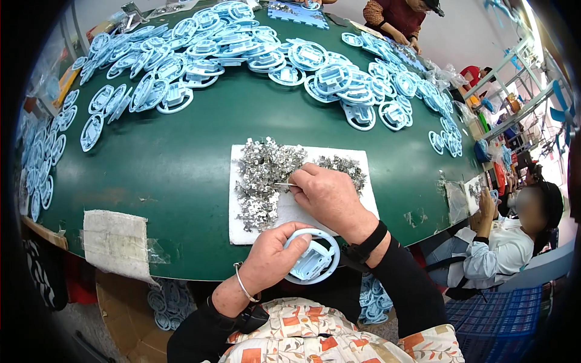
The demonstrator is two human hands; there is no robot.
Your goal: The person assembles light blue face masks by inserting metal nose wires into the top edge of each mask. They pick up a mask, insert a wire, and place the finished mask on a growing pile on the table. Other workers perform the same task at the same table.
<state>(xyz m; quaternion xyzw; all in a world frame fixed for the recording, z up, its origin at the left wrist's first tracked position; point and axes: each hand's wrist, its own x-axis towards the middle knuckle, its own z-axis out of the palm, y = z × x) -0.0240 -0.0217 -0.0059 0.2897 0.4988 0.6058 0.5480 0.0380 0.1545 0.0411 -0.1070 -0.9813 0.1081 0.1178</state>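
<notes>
I'm watching the left hand point(270, 257) clasping a round light-blue plastic frame point(313, 261), seemingly for steadiness; the right hand point(330, 195) is pinching a thin silvery metal tool point(284, 184).

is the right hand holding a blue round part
No, the left hand holds a blue round part, while the right hand grips a thin metallic rod.

Left of the white pad point(292, 213), we could cross green tabletop point(172, 157); heaped blue frames point(233, 43) block the far side.
</notes>
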